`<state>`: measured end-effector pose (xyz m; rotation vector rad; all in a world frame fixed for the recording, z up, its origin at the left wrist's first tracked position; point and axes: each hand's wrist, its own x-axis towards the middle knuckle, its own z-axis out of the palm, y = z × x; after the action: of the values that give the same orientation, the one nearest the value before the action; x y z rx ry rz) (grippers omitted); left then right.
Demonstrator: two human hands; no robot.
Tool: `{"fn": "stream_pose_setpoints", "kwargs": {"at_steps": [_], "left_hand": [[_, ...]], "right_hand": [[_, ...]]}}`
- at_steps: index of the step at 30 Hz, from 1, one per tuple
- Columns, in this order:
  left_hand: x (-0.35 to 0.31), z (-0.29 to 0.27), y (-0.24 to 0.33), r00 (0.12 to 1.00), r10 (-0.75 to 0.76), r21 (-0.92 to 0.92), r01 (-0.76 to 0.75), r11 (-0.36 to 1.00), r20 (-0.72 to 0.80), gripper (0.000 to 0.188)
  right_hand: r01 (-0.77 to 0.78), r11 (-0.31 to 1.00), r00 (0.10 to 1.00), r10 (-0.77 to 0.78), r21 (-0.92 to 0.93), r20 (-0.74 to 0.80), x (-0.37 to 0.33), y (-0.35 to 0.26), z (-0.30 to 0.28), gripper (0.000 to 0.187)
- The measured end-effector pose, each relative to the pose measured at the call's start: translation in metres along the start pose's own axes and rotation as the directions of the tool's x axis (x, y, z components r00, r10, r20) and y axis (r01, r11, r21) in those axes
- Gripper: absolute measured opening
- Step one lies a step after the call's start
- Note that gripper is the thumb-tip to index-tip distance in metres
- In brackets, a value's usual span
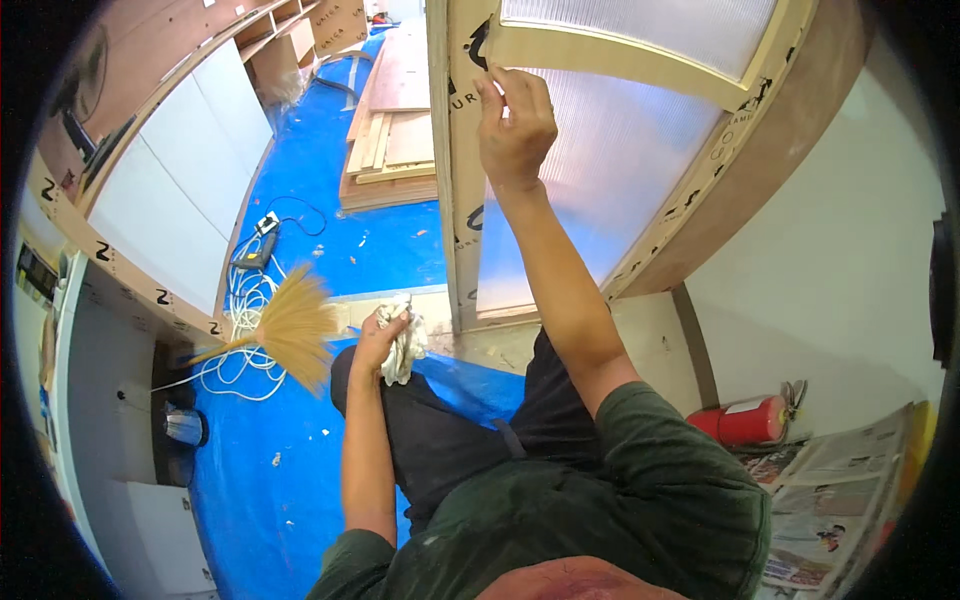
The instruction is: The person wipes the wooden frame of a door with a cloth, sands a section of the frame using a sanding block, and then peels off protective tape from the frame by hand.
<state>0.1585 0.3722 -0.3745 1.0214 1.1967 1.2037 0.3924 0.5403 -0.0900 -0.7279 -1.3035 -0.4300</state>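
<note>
My left hand (376,344) is closed round a crumpled white cloth (404,345) above my bent knee. My right hand (517,125) reaches up to a door (467,190) with a wooden frame. Its thumb and fingers are pinched together close to the frame's face, beside a dark printed mark; whether something small is between the fingertips, I cannot make out. Behind that hand, ribbed translucent panels (620,170) fill the door, with a pale wooden crossbar (640,55) between them. Printed marks run along the frame.
A straw broom (290,325) lies over a coiled white cable (250,378) on blue floor sheeting (260,480). Nearby is a dark power tool (258,252). Stacked boards (400,150) lie beyond. White-fronted cabinets (185,150) line the left; a red fire extinguisher (742,420) lies at right.
</note>
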Motion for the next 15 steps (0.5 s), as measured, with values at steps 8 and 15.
{"fn": "stream_pose_setpoints", "kwargs": {"at_steps": [8, 15], "left_hand": [[0.003, 0.002, -0.001, 0.999, 0.036, 0.066, -0.037, 0.997, 0.015, 0.026], [0.008, -0.009, -0.011, 0.998, 0.036, 0.059, -0.039, 0.997, 0.052, 0.033]], "right_hand": [[0.065, 0.994, 0.998, -0.065, -0.091, 0.003, 0.001, 0.000, 0.014, 0.008], [-0.115, 0.968, 0.987, 0.085, 0.224, 0.137, 0.001, 0.001, -0.008, 0.014]]}}
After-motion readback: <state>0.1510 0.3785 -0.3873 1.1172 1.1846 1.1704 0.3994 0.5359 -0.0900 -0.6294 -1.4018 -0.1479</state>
